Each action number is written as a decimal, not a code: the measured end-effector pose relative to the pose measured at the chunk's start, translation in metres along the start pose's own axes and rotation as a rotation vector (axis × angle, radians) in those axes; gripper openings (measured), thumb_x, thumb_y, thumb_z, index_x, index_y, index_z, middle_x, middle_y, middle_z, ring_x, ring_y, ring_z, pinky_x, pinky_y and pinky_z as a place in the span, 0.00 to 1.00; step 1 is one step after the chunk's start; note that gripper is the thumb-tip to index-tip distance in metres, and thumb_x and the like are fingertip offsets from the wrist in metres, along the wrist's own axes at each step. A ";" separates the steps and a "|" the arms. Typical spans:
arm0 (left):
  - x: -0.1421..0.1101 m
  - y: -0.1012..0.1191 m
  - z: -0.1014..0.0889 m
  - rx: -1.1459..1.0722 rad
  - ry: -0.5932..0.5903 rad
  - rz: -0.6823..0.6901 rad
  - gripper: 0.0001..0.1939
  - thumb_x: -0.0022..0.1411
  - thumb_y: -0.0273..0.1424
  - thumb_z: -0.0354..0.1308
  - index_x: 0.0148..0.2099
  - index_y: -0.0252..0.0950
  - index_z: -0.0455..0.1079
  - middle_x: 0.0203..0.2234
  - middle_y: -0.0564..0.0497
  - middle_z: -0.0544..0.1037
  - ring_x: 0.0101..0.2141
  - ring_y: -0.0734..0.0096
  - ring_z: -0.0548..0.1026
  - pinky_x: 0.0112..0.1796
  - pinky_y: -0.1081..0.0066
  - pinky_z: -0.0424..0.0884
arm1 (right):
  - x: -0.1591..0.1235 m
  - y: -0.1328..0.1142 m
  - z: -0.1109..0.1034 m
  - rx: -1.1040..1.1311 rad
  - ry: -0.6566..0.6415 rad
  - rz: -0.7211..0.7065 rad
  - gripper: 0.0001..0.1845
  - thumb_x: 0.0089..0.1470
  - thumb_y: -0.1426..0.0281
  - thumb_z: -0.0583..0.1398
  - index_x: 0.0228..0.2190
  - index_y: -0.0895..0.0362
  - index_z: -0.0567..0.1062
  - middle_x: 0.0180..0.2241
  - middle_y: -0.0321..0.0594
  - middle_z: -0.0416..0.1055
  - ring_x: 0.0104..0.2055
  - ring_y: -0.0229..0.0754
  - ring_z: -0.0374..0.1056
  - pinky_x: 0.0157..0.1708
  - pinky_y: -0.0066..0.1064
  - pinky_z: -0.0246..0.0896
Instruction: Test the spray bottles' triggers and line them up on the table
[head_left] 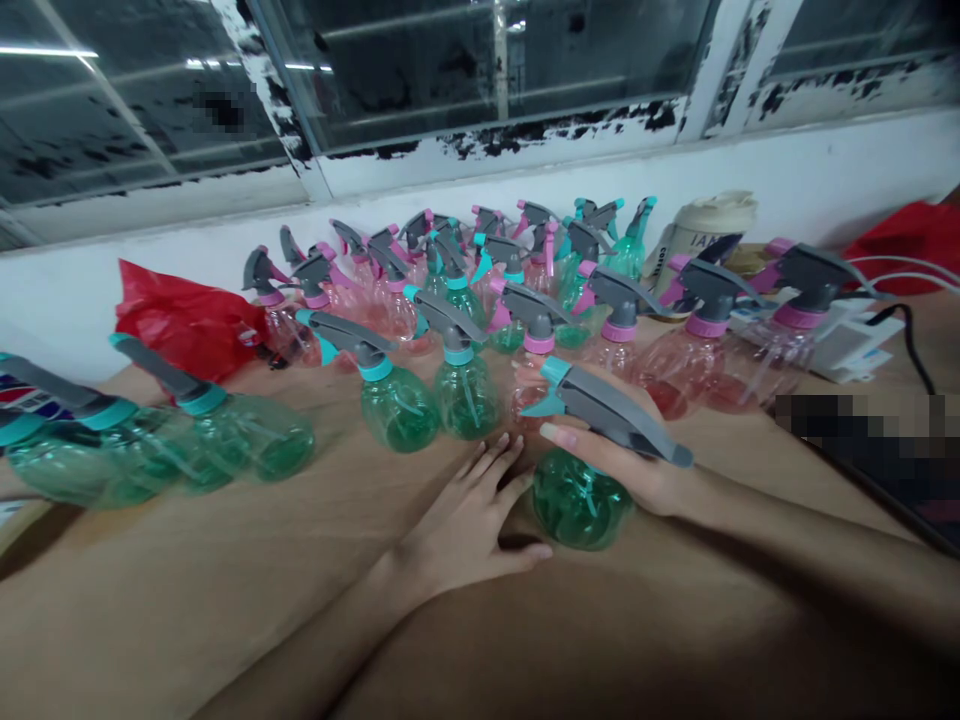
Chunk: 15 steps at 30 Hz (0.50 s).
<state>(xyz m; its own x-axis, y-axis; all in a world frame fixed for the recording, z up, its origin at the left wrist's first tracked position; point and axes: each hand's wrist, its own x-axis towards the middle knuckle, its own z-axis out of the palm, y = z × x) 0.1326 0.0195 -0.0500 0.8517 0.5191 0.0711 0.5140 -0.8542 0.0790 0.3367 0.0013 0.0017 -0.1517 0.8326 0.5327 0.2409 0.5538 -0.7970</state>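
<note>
My right hand (645, 465) is closed round the neck of a green spray bottle (581, 505) with a grey and teal trigger head, its nozzle turned to the left. My left hand (472, 520) rests palm down on the wooden table (285, 600), fingers spread, just left of that bottle. Beyond my left fingertips stand two more green spray bottles, a nearer-left one (401, 410) and another (466, 395) beside it. Pink spray bottles with grey and pink heads, such as one (686, 360) past my right hand, form a row behind.
Several more pink and green bottles crowd toward the wall. At left, a row of green bottles (277, 435) stands before a red plastic bag (184, 320). A paper cup (705, 235), a white box (855, 345) with cables and a dark flat device (870, 460) lie at right.
</note>
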 end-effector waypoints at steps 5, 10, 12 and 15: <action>0.000 0.000 -0.001 0.010 0.002 0.005 0.40 0.58 0.52 0.55 0.63 0.29 0.56 0.64 0.33 0.50 0.63 0.46 0.48 0.59 0.49 0.51 | 0.000 0.000 0.000 -0.062 -0.026 0.013 0.07 0.54 0.62 0.60 0.34 0.52 0.75 0.32 0.39 0.72 0.40 0.46 0.70 0.47 0.43 0.64; 0.000 -0.001 0.000 0.007 0.016 0.013 0.41 0.58 0.52 0.55 0.64 0.30 0.54 0.64 0.35 0.50 0.64 0.47 0.48 0.59 0.49 0.52 | 0.000 -0.003 0.001 -0.005 -0.042 0.022 0.10 0.56 0.65 0.59 0.41 0.50 0.74 0.38 0.38 0.74 0.40 0.43 0.71 0.46 0.39 0.65; -0.001 -0.001 0.001 0.004 0.022 0.014 0.40 0.58 0.52 0.55 0.64 0.30 0.53 0.65 0.35 0.50 0.64 0.47 0.47 0.59 0.50 0.52 | 0.000 -0.004 0.001 0.003 -0.055 0.020 0.12 0.56 0.66 0.59 0.43 0.49 0.74 0.40 0.37 0.74 0.39 0.41 0.71 0.45 0.37 0.65; 0.000 -0.001 0.001 -0.002 0.016 0.012 0.40 0.58 0.51 0.56 0.63 0.30 0.55 0.65 0.35 0.50 0.64 0.46 0.48 0.59 0.49 0.52 | 0.001 -0.005 0.000 -0.008 -0.044 0.018 0.09 0.55 0.66 0.59 0.40 0.50 0.75 0.38 0.37 0.74 0.38 0.41 0.71 0.44 0.36 0.65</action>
<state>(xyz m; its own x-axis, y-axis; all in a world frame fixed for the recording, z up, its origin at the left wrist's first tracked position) 0.1320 0.0197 -0.0510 0.8560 0.5094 0.0878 0.5037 -0.8602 0.0798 0.3349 -0.0005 0.0062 -0.1895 0.8422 0.5047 0.2517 0.5385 -0.8041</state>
